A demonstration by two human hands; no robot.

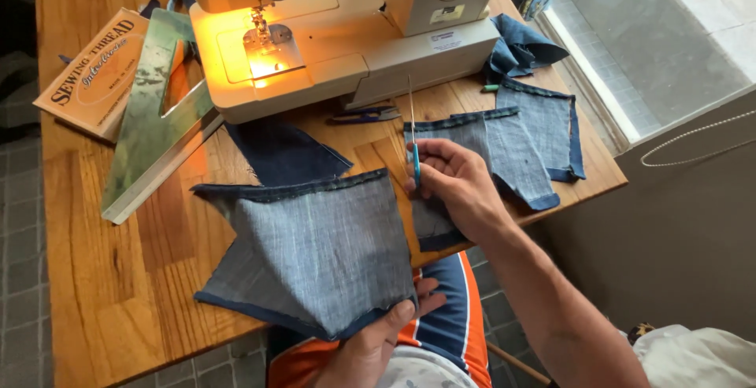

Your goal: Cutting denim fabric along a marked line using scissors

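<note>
Wooden counter [118, 278] fills the view, grey floor tiles showing at the near left edge, and a cream sewing machine [346, 33] sits at the far side with its needle lamp glowing. Left hand [378, 345] is down at the near edge, thumb and fingers pinched closed on the bottom corner of a large denim panel [315, 246], which lies wrong side up and hangs slightly off the counter toward the lap. Right hand [457, 187] is curled shut around a slim blue-handled tool [414, 163], its thin point aimed away toward the machine, just right of the panel's dark hemmed top edge. Under that hand lie two smaller denim pieces [520, 144], overlapping. Small snips [364, 114] rest near the machine base. Far left: a metal square ruler [150, 120] beside a flat thread box [98, 69].

To work this well, I'd say keep the left pinch firm so the cloth stays taut, and bring the point in low and shallow along the stitching, clear of the holding fingers.
</note>
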